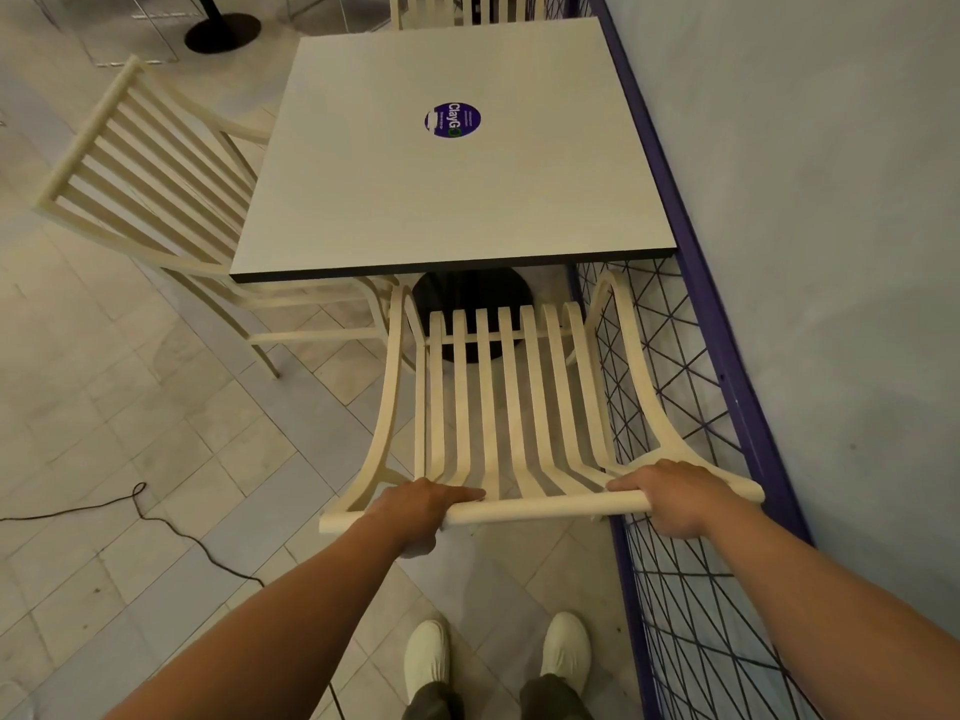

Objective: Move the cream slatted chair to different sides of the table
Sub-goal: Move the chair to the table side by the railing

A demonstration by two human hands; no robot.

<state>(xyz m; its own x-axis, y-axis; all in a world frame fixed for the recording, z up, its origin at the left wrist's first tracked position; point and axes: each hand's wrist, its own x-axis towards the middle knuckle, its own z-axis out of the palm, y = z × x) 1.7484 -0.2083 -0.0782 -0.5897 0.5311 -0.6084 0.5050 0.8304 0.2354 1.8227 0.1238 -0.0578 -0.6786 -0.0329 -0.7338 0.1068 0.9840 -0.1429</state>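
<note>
Fingers (460, 493) of left hand (423, 506) and right hand (672, 498) wrapped round the top rail (545, 505), spaced wide, probably for even control. At lower centre, the cream slatted chair (511, 407), front at the near edge of the table (447, 200), tight beside the purple mesh fence (727, 387) on the right. Best drawn straight back to clear both.

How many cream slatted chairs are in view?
3: the near chair, held by left hand and right hand; the left chair; the far chair, partly cropped. More may be hidden.
</note>
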